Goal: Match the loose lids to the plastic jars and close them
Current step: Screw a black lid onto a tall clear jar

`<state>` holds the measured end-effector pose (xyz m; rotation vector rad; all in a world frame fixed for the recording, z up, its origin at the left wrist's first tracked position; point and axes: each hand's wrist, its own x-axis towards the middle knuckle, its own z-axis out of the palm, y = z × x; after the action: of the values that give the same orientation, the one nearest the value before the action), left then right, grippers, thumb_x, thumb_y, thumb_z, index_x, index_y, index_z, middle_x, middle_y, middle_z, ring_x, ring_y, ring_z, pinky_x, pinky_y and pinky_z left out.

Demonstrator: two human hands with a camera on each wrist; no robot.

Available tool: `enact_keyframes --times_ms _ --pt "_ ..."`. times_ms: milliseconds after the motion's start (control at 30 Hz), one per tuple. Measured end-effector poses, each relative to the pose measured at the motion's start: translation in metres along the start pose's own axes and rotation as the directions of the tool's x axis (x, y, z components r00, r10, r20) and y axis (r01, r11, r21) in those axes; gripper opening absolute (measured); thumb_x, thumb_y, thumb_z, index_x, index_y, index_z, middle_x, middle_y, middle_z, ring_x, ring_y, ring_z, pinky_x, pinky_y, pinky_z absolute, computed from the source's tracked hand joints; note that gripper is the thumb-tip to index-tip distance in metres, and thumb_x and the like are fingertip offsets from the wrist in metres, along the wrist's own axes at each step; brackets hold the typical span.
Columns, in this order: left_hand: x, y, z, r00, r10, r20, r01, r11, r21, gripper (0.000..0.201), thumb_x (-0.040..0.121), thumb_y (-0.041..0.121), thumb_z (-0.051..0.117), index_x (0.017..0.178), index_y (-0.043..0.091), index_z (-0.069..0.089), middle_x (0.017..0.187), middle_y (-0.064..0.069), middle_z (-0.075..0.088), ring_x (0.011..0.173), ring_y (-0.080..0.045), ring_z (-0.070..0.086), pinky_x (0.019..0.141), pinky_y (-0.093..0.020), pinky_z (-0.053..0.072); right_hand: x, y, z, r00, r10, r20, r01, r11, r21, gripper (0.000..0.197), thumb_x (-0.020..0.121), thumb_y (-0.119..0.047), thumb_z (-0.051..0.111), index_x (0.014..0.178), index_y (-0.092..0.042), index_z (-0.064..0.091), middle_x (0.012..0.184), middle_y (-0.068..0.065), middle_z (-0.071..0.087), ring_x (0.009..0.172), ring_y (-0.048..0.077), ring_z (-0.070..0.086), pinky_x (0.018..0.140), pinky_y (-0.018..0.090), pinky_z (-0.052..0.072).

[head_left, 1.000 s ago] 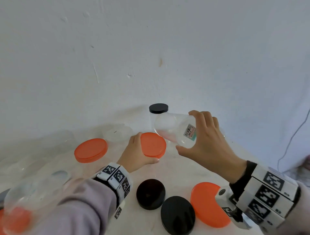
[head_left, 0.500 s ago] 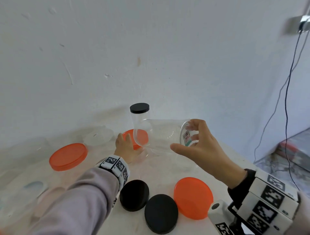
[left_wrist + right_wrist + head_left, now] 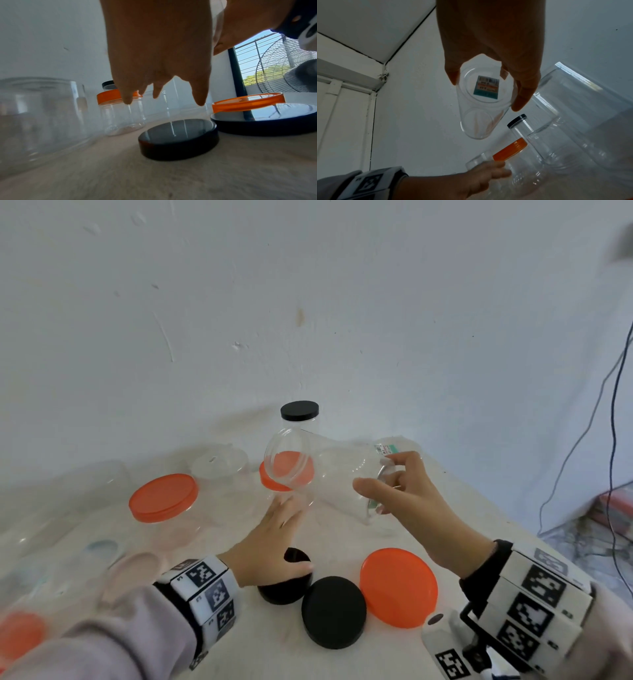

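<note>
Right hand fingers curled round the base of an open clear jar, held sideways in the air, mouth pointing left. Left hand fingers straight, slightly spread, holding nothing, hovering over a small black lid. Larger black lid and orange lid lay just beside it on the table.

Backdrop: white wall, scuffed, with a small brown mark above the surface. Surface is pale and marbled. Dark cable hangs down the wall at right. Left wrist view: standing fan with wire grille beside a barred window, green foliage outside. Right wrist view: white door frame, ceiling corner above.
</note>
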<state>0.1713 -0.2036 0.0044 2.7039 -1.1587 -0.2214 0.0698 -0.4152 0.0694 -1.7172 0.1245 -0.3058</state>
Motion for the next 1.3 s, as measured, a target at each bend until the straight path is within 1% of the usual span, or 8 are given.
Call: enact_keyframes --times_ms 167,467,567,667,800,933,1067,1300 --pt "-0.013 -0.002 0.001 0.935 -0.145 0.324 0.146 0.989 0.022 0.085 0.093 0.051 0.053 0.154 0.015 0.006 0.162 -0.001 -0.009 0.148 -0.018 -0.015 0.120 -0.036 0.003 -0.003 0.002 0.006 0.986 0.132 0.105 -0.146 0.979 0.141 0.067 0.059 -0.041 0.075 0.112 -0.019 0.040 0.098 0.009 0.057 0.076 0.018 0.061 0.070 0.030 0.055" --pt "-0.022 -0.002 0.005 0.936 -0.181 0.302 0.188 0.982 0.004 0.092 0.087 0.052 0.062 0.153 0.012 0.013 0.156 -0.002 0.020 0.142 -0.018 0.022 0.115 -0.034 0.025 -0.011 0.009 0.009 0.903 0.297 0.310 -0.366 0.910 0.195 0.060 0.058 -0.032 0.082 0.109 -0.007 0.062 0.088 0.008 0.065 0.079 0.025 0.062 0.082 0.037 0.057" --pt "-0.030 -0.006 0.005 0.944 -0.218 0.249 0.224 0.975 0.006 0.084 0.083 0.054 0.063 0.148 0.014 0.027 0.144 -0.001 0.035 0.130 -0.017 0.036 0.108 -0.034 0.036 -0.012 0.011 0.014 0.889 0.305 0.342 -0.376 0.913 0.162 0.054 0.063 -0.038 0.076 0.106 -0.007 0.065 0.087 0.009 0.067 0.080 0.024 0.056 0.083 0.033 0.054" --pt "-0.042 -0.012 0.000 0.959 -0.250 0.131 0.258 0.965 -0.055 0.053 0.080 0.053 0.064 0.119 0.018 0.051 0.117 0.003 0.051 0.105 -0.013 0.049 0.091 -0.029 0.045 -0.012 0.012 0.022 0.869 0.321 0.377 -0.404 0.899 0.167 0.035 0.061 -0.034 0.074 0.089 -0.013 0.071 0.077 0.007 0.067 0.075 0.023 0.058 0.081 0.033 0.053" --pt "-0.062 -0.026 -0.017 0.947 -0.317 -0.056 0.304 0.937 -0.171 0.030 0.082 0.042 0.064 0.090 0.014 0.055 0.088 0.002 0.058 0.081 -0.014 0.053 0.069 -0.025 0.040 -0.011 0.014 0.038 0.818 0.355 0.453 -0.479 0.856 0.194 0.027 0.057 -0.027 0.076 0.080 -0.014 0.072 0.090 0.017 0.062 0.070 0.026 0.058 0.080 0.035 0.052" --pt "-0.085 -0.041 -0.035 0.867 -0.467 -0.174 0.406 0.864 -0.300 0.023 0.086 0.039 0.062 0.082 0.017 0.054 0.082 0.003 0.059 0.075 -0.012 0.056 0.064 -0.023 0.040 -0.011 0.014 0.058 0.747 0.372 0.551 -0.523 0.840 0.141 0.054 0.042 -0.026 0.082 0.091 -0.010 0.064 0.099 0.012 0.054 0.073 0.023 0.059 0.084 0.037 0.052" --pt "-0.107 -0.056 -0.051 0.766 -0.587 -0.263 0.439 0.776 -0.453 0.016 0.092 0.042 0.057 0.098 0.028 0.060 0.092 0.008 0.063 0.084 -0.008 0.056 0.067 -0.016 0.039 -0.012 0.017 0.080 0.713 0.363 0.600 -0.501 0.862 0.074 0.070 0.047 -0.021 0.083 0.110 -0.018 0.054 0.107 0.005 0.054 0.095 0.022 0.057 0.088 0.036 0.054" --pt "-0.130 -0.050 -0.075 0.641 -0.662 -0.389 0.316 0.689 -0.652 0.015 0.089 0.048 0.058 0.100 0.039 0.062 0.090 0.015 0.066 0.085 -0.001 0.061 0.064 -0.016 0.040 -0.016 0.032 0.121 0.714 0.319 0.624 -0.185 0.945 -0.271 0.088 0.061 -0.012 0.089 0.129 -0.023 0.036 0.115 -0.003 0.051 0.103 0.013 0.056 0.079 0.024 0.047"
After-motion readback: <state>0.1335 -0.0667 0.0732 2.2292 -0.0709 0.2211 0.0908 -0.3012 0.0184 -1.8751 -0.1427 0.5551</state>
